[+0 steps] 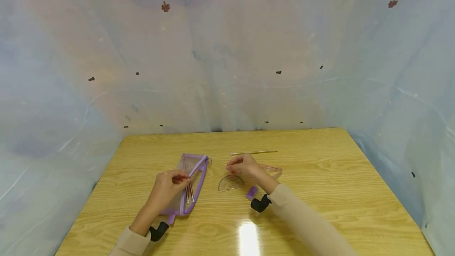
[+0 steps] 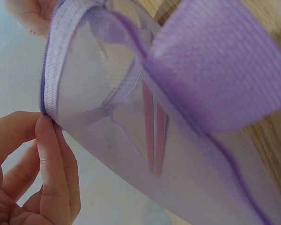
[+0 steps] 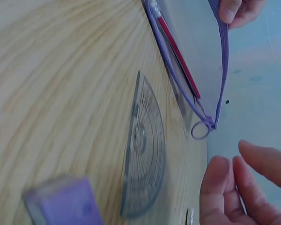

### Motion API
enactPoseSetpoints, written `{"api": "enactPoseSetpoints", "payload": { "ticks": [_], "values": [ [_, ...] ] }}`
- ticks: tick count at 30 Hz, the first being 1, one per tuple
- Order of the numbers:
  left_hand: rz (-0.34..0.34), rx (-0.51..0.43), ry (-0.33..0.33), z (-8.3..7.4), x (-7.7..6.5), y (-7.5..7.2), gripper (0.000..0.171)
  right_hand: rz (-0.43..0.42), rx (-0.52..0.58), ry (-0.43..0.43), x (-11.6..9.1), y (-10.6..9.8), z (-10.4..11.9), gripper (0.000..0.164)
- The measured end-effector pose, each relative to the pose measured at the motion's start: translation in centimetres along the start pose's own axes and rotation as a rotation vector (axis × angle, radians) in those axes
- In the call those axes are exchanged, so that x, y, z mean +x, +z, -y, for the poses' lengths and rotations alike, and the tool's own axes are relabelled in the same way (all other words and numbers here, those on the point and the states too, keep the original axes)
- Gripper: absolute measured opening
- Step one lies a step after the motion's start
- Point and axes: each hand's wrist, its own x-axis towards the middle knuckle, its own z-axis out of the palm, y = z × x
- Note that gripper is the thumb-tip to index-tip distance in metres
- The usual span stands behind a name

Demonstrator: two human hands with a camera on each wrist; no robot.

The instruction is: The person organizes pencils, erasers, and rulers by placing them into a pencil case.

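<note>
A purple-trimmed mesh pencil pouch lies at the left with its zipped side open. My left hand pinches one zipper edge between thumb and fingers and holds it up. Two reddish pencils show inside the pouch. My right hand hovers above the table to the right of the pouch, fingers bent loosely with a gap between thumb and fingertips and nothing held. Just below it lies a clear half-round protractor. A small purple block is nearby.
Behind the right hand lies a yellow pencil. A clear orange-tinted drawing tool is partly covered by the right wrist. A metal ring hangs at the pouch's far end. Pale curtains surround the wooden table.
</note>
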Motion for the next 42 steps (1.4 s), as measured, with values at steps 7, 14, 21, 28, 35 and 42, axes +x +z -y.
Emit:
{"api": "enactPoseSetpoints", "payload": {
  "ticks": [7, 14, 21, 28, 35, 42],
  "values": [
    [0.008, -0.012, -0.003, 0.0, -0.1, -0.1, 0.007, 0.018, -0.016, -0.051, -0.2, -1.5, -0.1, 0.019],
    [-0.012, -0.012, 0.006, 0.2, -0.3, -0.2, 0.005, 0.037, -0.035, -0.076, -0.5, -2.9, -0.3, 0.019],
    [-0.012, -0.003, 0.014, 0.0, -0.3, -0.2, 0.006, 0.008, -0.105, -0.104, -0.5, -5.3, -0.7, 0.023],
    [-0.014, 0.001, 0.007, 0.2, -0.2, 0.0, 0.007, -0.028, -0.137, -0.091, -0.8, -7.2, -0.7, 0.026],
    [-0.018, -0.006, 0.01, 0.2, -0.3, 0.1, 0.006, -0.042, -0.138, -0.1, -0.8, -8.8, -1.2, 0.033],
    [-0.017, -0.015, 0.002, 0.1, -0.2, 0.1, 0.005, -0.054, -0.196, -0.153, -0.8, -10.1, -1.5, 0.036]
  ]
}}
